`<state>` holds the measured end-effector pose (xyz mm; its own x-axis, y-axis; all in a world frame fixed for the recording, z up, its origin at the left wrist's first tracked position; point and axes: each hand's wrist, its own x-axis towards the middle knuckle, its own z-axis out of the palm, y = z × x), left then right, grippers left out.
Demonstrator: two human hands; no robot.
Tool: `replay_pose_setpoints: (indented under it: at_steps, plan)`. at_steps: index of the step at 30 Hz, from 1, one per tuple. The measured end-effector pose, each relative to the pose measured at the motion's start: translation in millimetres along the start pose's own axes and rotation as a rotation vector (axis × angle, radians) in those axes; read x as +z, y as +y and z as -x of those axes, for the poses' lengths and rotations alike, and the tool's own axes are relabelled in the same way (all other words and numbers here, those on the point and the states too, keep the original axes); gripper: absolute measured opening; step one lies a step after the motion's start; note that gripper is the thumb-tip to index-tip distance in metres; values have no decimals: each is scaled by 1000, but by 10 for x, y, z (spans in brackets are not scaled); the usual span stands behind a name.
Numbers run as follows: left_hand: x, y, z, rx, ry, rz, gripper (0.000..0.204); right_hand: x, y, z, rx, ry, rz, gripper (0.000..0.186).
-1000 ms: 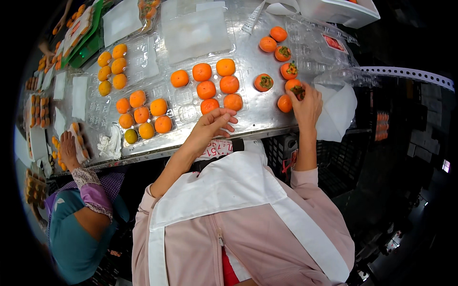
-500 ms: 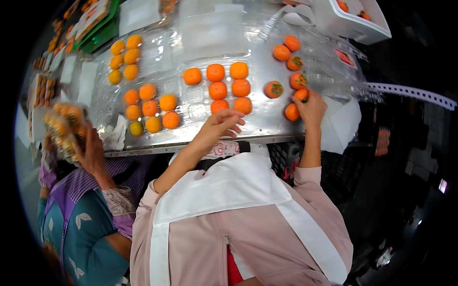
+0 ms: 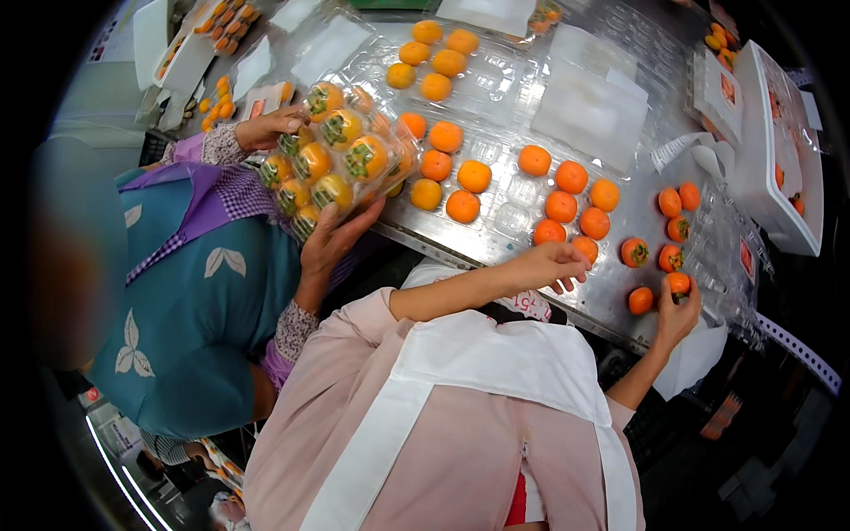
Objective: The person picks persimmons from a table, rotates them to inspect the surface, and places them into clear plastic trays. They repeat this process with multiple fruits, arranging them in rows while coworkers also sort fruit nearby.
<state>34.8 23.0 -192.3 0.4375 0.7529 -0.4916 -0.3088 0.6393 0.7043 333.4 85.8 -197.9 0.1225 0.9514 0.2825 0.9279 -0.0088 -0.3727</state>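
Right hand (image 3: 678,320) clasps a persimmon (image 3: 678,282) at the metal table (image 3: 636,205) (red label (image 3: 746,259) nearby); left hand (image 3: 547,266), fingers loosely apart.

Metal table (image 3: 613,278), bright strip lights (image 3: 107,458)

One persimmon (image 3: 678,281) is partly hidden — the right hand (image 3: 679,315) covers its edge.

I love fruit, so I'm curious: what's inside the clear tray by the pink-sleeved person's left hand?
Seven orange fruits sit in the clear tray. The left hand hides part of the tray's near side; what lies beneath the fruits is covered.
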Motion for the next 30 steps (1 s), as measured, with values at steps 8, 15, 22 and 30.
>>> replay_pose_setpoints:
  at_steps: [8,15,22,30]
  plan:
    - [114,71,107,49,-33,-29,45,-96,-703,192,42,-235,-1044,58]
    - [201,197,239,93,-198,263,65,-144,-1548,609,-50,-519,-1219,64]
    - [178,246,359,274,-237,266,55,-185,-1591,579,-294,-412,-1167,67]
    - [205,147,319,320,-170,247,67,-181,-1556,586,-409,-383,-1115,73]
